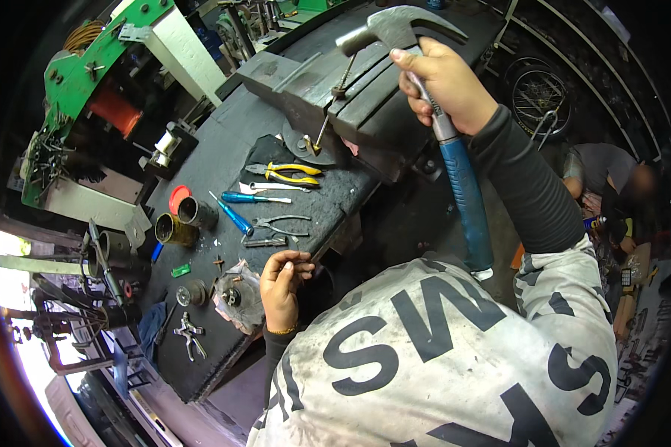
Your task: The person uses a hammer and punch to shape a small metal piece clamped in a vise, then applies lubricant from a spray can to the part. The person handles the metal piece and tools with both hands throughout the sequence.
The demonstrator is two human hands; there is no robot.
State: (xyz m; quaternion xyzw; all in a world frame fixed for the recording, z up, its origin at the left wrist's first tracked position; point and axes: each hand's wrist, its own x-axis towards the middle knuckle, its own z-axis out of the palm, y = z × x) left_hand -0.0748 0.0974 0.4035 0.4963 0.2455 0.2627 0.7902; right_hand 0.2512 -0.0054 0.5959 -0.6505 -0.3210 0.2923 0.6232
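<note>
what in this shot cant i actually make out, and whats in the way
In the head view:
Inside of the left grip: curled fingers hide whether it holds anything.
Top tip of the slim metal rod at the grey steel vise: the steel claw hammer with a blue handle seems to cover it.
Contents of the yellowish round can: too dark inside.
What the grey-topped co-worker handles, far right: too small and dim.

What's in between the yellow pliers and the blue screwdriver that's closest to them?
In the head view, a slim silver wrench lies between the yellow pliers and that blue screwdriver.
</note>
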